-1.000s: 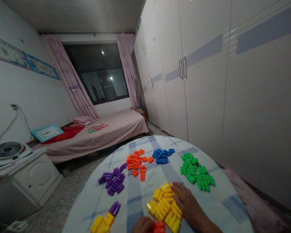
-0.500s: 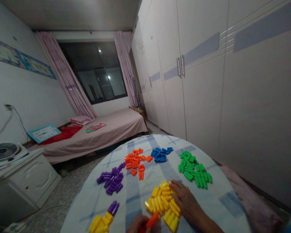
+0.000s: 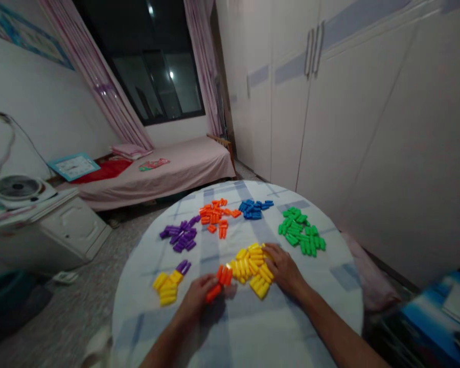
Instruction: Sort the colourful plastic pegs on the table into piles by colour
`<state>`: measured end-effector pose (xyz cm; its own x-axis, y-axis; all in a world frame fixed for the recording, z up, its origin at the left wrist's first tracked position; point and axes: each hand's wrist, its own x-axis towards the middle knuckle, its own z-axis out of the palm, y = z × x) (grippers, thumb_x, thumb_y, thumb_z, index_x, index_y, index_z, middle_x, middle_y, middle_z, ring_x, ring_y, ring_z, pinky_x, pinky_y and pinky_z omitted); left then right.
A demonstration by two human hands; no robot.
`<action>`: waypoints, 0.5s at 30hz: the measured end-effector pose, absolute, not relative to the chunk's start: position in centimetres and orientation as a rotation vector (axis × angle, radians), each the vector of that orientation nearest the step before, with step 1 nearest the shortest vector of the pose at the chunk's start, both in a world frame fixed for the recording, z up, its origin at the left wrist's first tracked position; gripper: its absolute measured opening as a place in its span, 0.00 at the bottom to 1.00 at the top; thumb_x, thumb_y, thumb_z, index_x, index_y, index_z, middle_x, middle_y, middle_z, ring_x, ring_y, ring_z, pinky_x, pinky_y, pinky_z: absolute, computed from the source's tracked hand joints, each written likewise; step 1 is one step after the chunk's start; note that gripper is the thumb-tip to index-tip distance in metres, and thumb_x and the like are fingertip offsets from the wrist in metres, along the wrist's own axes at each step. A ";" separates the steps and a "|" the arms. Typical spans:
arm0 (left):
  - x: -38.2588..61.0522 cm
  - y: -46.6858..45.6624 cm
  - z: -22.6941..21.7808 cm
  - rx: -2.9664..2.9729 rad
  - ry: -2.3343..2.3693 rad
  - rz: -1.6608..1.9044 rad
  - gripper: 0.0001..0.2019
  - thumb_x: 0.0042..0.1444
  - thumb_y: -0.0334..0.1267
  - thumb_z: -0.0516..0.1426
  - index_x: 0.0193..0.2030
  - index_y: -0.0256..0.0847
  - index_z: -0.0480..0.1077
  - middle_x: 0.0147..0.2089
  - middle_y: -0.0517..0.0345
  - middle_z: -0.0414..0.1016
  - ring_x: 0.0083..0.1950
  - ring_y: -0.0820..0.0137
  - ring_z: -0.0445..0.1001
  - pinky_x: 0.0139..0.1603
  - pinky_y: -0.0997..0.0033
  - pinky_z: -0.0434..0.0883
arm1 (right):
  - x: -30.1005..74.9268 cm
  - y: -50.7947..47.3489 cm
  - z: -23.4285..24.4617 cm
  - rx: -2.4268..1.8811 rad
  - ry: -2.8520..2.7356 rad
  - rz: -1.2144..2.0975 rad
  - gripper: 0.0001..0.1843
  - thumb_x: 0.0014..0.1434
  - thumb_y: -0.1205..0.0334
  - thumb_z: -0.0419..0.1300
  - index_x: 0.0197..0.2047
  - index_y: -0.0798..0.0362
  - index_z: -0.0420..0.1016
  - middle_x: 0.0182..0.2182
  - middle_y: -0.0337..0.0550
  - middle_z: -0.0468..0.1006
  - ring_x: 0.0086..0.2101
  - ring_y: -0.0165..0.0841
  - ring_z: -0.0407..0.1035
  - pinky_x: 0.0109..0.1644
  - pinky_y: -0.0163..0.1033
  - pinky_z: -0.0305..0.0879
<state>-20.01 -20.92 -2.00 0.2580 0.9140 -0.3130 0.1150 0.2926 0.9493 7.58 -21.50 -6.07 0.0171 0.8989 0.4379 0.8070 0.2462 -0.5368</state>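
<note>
My left hand (image 3: 196, 298) is closed around a few orange plastic pieces (image 3: 219, 283) just left of the yellow pile (image 3: 251, 266) on the round table (image 3: 237, 317). Resting on the right side of that yellow pile, my right hand (image 3: 284, 269) has its fingers curled over the pieces; whether it grips one is unclear. A small yellow and purple group (image 3: 170, 284) lies left of my left hand.
Farther out lie a purple pile (image 3: 181, 235), an orange pile (image 3: 215, 215), a blue pile (image 3: 254, 208) and a green pile (image 3: 301, 236). A bed (image 3: 157, 171) stands beyond, white wardrobes (image 3: 329, 102) on the right, a white cabinet with a fan (image 3: 17, 188) on the left.
The camera has tilted down, so both forearms show. My left hand has moved up the table with orange pieces to the yellow pile's left edge. My right hand stays on the yellow pile.
</note>
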 end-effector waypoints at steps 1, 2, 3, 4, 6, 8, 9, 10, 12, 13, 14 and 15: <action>-20.2 -20.8 -1.3 1.085 1.165 0.692 0.23 0.43 0.55 0.63 0.35 0.34 0.75 0.33 0.50 0.78 0.31 0.67 0.74 0.31 0.72 0.68 | 7.6 -21.5 -6.0 -1.561 -1.802 0.167 0.19 0.59 0.64 0.47 0.51 0.53 0.70 0.53 0.48 0.71 0.54 0.35 0.63 0.58 0.45 0.60; -20.3 -20.5 -0.7 1.039 1.139 0.663 0.21 0.44 0.52 0.64 0.34 0.34 0.74 0.33 0.51 0.78 0.30 0.69 0.74 0.31 0.73 0.68 | 7.7 -21.4 -6.1 -1.555 -1.814 0.183 0.19 0.59 0.64 0.47 0.51 0.53 0.69 0.53 0.48 0.70 0.54 0.35 0.63 0.58 0.46 0.60; -20.4 -20.2 -0.2 1.011 1.113 0.644 0.19 0.44 0.50 0.64 0.34 0.34 0.74 0.33 0.52 0.78 0.30 0.70 0.73 0.31 0.74 0.68 | 7.8 -21.3 -6.1 -1.562 -1.824 0.198 0.19 0.60 0.63 0.47 0.51 0.53 0.69 0.53 0.48 0.70 0.54 0.35 0.63 0.57 0.46 0.60; -20.5 -19.9 0.1 0.989 1.101 0.607 0.18 0.46 0.48 0.63 0.36 0.34 0.74 0.34 0.52 0.78 0.32 0.70 0.74 0.32 0.74 0.69 | 7.8 -21.1 -6.2 -1.564 -1.836 0.211 0.18 0.60 0.63 0.47 0.51 0.53 0.69 0.54 0.48 0.69 0.54 0.36 0.63 0.57 0.46 0.60; -20.4 -19.3 0.4 0.966 1.120 0.570 0.16 0.46 0.44 0.63 0.36 0.33 0.74 0.34 0.52 0.78 0.32 0.69 0.75 0.33 0.74 0.70 | 8.0 -21.0 -6.3 -1.562 -1.856 0.222 0.18 0.60 0.62 0.47 0.52 0.53 0.68 0.54 0.49 0.69 0.54 0.36 0.62 0.57 0.46 0.59; -20.1 -18.5 0.5 0.945 1.112 0.519 0.15 0.46 0.42 0.63 0.36 0.32 0.74 0.33 0.52 0.78 0.32 0.68 0.75 0.32 0.72 0.71 | 8.1 -20.9 -6.4 -1.558 -1.866 0.219 0.18 0.60 0.62 0.47 0.52 0.54 0.68 0.54 0.49 0.69 0.54 0.37 0.62 0.57 0.46 0.59; -19.7 -17.9 0.4 0.937 1.110 0.509 0.14 0.46 0.40 0.63 0.36 0.31 0.74 0.33 0.51 0.78 0.32 0.67 0.75 0.32 0.71 0.71 | 8.2 -20.9 -6.4 -1.557 -1.867 0.216 0.18 0.60 0.62 0.47 0.52 0.54 0.68 0.54 0.49 0.69 0.54 0.37 0.62 0.57 0.46 0.59; -19.4 -17.3 0.5 0.934 1.118 0.518 0.12 0.47 0.38 0.63 0.35 0.31 0.74 0.33 0.50 0.78 0.31 0.68 0.75 0.31 0.72 0.71 | 8.2 -20.9 -6.3 -1.554 -1.866 0.215 0.18 0.60 0.62 0.47 0.52 0.54 0.68 0.54 0.49 0.69 0.54 0.37 0.62 0.57 0.46 0.59; -18.5 -15.5 0.7 0.948 1.155 0.589 0.08 0.48 0.34 0.62 0.32 0.30 0.74 0.33 0.49 0.78 0.31 0.69 0.75 0.31 0.73 0.72 | 8.2 -21.0 -6.3 -1.549 -1.865 0.216 0.18 0.60 0.61 0.47 0.52 0.53 0.68 0.53 0.48 0.69 0.54 0.37 0.63 0.57 0.46 0.59; -18.1 -14.4 1.0 0.959 1.174 0.643 0.06 0.48 0.32 0.61 0.31 0.30 0.73 0.34 0.48 0.78 0.32 0.70 0.75 0.32 0.73 0.72 | 8.2 -21.0 -6.3 -1.547 -1.864 0.216 0.18 0.60 0.61 0.47 0.52 0.53 0.68 0.53 0.48 0.69 0.53 0.37 0.63 0.57 0.46 0.59; -17.7 -13.3 1.3 0.977 1.185 0.703 0.05 0.50 0.31 0.60 0.32 0.30 0.73 0.35 0.48 0.78 0.34 0.70 0.75 0.34 0.74 0.73 | 8.2 -21.0 -6.3 -1.546 -1.863 0.213 0.18 0.60 0.61 0.47 0.52 0.53 0.68 0.53 0.48 0.69 0.53 0.36 0.63 0.57 0.46 0.59; -17.3 -12.1 1.7 1.005 1.182 0.764 0.05 0.51 0.31 0.59 0.33 0.31 0.72 0.38 0.48 0.78 0.37 0.70 0.76 0.37 0.74 0.73 | 8.1 -21.0 -6.3 -1.545 -1.862 0.209 0.18 0.60 0.61 0.47 0.52 0.53 0.68 0.53 0.48 0.69 0.53 0.36 0.63 0.57 0.46 0.60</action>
